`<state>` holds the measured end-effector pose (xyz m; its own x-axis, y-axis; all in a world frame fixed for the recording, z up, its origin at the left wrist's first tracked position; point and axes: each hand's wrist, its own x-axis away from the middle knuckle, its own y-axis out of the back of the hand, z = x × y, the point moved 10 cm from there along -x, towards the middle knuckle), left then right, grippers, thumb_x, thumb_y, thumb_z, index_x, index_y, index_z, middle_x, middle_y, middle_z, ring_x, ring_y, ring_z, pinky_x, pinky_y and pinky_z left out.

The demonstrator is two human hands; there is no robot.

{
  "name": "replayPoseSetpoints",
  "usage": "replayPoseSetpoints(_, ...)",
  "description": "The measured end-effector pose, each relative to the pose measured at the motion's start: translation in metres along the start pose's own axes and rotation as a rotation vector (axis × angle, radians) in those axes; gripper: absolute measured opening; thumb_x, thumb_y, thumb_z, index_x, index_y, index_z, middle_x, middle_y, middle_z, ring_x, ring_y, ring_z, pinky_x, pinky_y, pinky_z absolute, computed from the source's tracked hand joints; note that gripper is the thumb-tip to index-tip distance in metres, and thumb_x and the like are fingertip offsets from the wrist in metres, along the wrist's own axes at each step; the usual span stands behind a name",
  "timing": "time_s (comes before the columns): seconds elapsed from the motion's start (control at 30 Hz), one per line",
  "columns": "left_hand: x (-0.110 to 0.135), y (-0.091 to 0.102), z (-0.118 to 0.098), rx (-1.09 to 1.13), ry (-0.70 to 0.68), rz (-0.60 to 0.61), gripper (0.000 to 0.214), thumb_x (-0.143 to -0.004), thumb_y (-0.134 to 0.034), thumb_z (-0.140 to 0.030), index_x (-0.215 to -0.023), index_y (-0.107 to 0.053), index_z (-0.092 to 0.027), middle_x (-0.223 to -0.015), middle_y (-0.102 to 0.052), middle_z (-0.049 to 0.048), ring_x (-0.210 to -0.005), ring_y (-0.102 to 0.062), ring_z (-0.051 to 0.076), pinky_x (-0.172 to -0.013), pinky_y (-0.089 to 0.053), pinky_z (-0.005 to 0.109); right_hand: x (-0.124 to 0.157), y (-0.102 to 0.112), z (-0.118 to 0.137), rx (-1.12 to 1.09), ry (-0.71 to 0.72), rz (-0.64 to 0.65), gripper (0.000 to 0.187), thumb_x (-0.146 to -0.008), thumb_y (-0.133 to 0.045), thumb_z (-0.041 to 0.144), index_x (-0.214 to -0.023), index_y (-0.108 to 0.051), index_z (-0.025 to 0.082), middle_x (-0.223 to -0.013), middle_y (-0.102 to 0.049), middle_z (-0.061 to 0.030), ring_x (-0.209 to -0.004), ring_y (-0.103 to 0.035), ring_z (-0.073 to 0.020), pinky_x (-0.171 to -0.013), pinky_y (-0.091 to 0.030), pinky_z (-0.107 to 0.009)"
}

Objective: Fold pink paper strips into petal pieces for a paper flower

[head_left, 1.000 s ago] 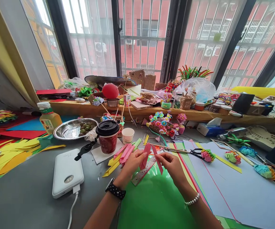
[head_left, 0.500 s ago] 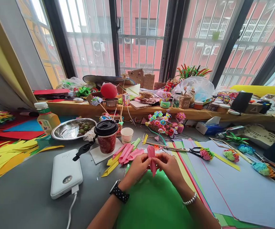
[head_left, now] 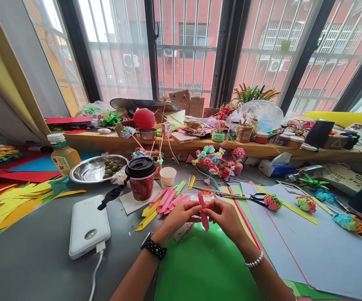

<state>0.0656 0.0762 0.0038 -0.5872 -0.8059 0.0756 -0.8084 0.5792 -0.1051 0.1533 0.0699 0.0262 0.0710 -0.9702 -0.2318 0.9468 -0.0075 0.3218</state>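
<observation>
Both my hands meet over a green sheet (head_left: 202, 267) at the table's front middle. My left hand (head_left: 177, 217) and my right hand (head_left: 226, 217) pinch a folded pink paper strip (head_left: 203, 211) that stands upright between their fingertips. A black watch sits on my left wrist, a bead bracelet on my right. Just left of my hands lies a pile of folded pink and yellow strips (head_left: 163, 202). A ruler (head_left: 183, 230) peeks out under my left hand.
A white power bank (head_left: 88, 225) with its cable lies at left, a lidded coffee cup (head_left: 141, 177) and small paper cup (head_left: 168, 177) behind it. Scissors (head_left: 259, 200) and folded paper flowers (head_left: 273, 202) lie on a pale blue sheet (head_left: 319, 251) at right. A steel plate (head_left: 88, 171) and bottle (head_left: 62, 156) stand far left.
My hands came together from apart, folding the pink strip from a spread V into one narrow upright piece. They have since barely shifted.
</observation>
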Motion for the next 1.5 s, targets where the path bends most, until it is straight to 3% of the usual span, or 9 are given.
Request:
replayPoseSetpoints(0.3,0.001,0.000,0.004,-0.002,0.042,-0.002,0.033,-0.065,-0.060,-0.037,-0.088,-0.063,-0.014,-0.087,-0.064,0.0067,-0.083,-0.058,0.019,-0.078,-0.044,0.032,-0.002,0.004,0.005,0.107,0.053,0.040,0.014,-0.067,-0.058,0.030,-0.065,-0.060,0.016,-0.061,-0.060,-0.0012,-0.056,-0.052,-0.0131,-0.051,-0.040,-0.023)
replayPoseSetpoints(0.6,0.004,-0.008,0.013,0.026,0.106,0.082,0.031,-0.062,-0.063,-0.036,-0.080,-0.064,-0.011,-0.079,-0.064,0.0061,-0.076,-0.060,0.017,-0.077,-0.044,0.031,0.001,-0.009,0.015,0.243,0.190,0.208,0.019,-0.066,-0.062,0.031,-0.058,-0.054,0.016,-0.056,-0.051,0.0026,-0.051,-0.042,-0.0095,-0.047,-0.032,-0.020)
replayPoseSetpoints(0.8,0.002,-0.008,0.021,0.031,0.148,0.059,0.028,-0.056,-0.067,-0.035,-0.069,-0.065,-0.010,-0.066,-0.062,0.0031,-0.067,-0.059,0.015,-0.073,-0.045,0.031,0.002,-0.013,0.015,0.371,0.259,0.213,0.016,-0.067,-0.061,0.026,-0.059,-0.052,0.017,-0.059,-0.045,0.0038,-0.053,-0.039,-0.0090,-0.048,-0.029,-0.020)
replayPoseSetpoints(0.93,-0.001,-0.004,0.025,0.032,0.160,0.030,0.029,-0.052,-0.069,-0.035,-0.063,-0.062,-0.010,-0.062,-0.060,0.0017,-0.062,-0.058,0.013,-0.069,-0.045,0.028,0.000,-0.008,0.014,0.425,0.282,0.149,0.021,-0.064,-0.064,0.029,-0.059,-0.048,0.017,-0.060,-0.043,0.0041,-0.053,-0.037,-0.0095,-0.048,-0.029,-0.020)
replayPoseSetpoints(1.1,-0.001,0.002,0.018,-0.018,0.109,-0.033,0.032,-0.054,-0.067,-0.039,-0.067,-0.062,-0.010,-0.064,-0.060,0.0031,-0.059,-0.056,0.012,-0.061,-0.043,0.024,-0.003,-0.003,0.013,0.291,0.213,0.120,0.023,-0.063,-0.064,0.035,-0.068,-0.051,0.017,-0.063,-0.049,0.0024,-0.054,-0.041,-0.0103,-0.048,-0.033,-0.021)
replayPoseSetpoints(1.2,0.002,-0.006,0.013,-0.056,0.092,0.023,0.031,-0.058,-0.063,-0.039,-0.067,-0.061,-0.010,-0.065,-0.061,0.0038,-0.058,-0.054,0.011,-0.058,-0.041,0.022,-0.004,0.001,0.012,0.149,0.155,0.104,0.019,-0.072,-0.054,0.035,-0.076,-0.056,0.017,-0.068,-0.055,-0.0006,-0.060,-0.048,-0.0121,-0.053,-0.038,-0.022)
replayPoseSetpoints(1.3,0.004,-0.014,0.010,-0.085,0.063,0.071,0.028,-0.064,-0.059,-0.039,-0.065,-0.058,-0.011,-0.063,-0.059,0.0015,-0.055,-0.051,0.009,-0.056,-0.038,0.020,-0.005,0.003,0.007,0.064,0.108,0.072,0.022,-0.073,-0.051,0.036,-0.070,-0.059,0.016,-0.069,-0.059,-0.0023,-0.064,-0.052,-0.0139,-0.057,-0.040,-0.023)
replayPoseSetpoints(1.5,0.000,-0.023,0.018,-0.014,0.054,0.119,0.029,-0.071,-0.049,-0.043,-0.071,-0.047,-0.014,-0.063,-0.055,0.0001,-0.052,-0.051,0.008,-0.050,-0.037,0.020,-0.004,0.006,-0.009,-0.043,-0.004,-0.035,0.029,-0.070,-0.052,0.042,-0.064,-0.058,0.015,-0.053,-0.054,0.0004,-0.045,-0.046,-0.0105,-0.043,-0.036,-0.022)
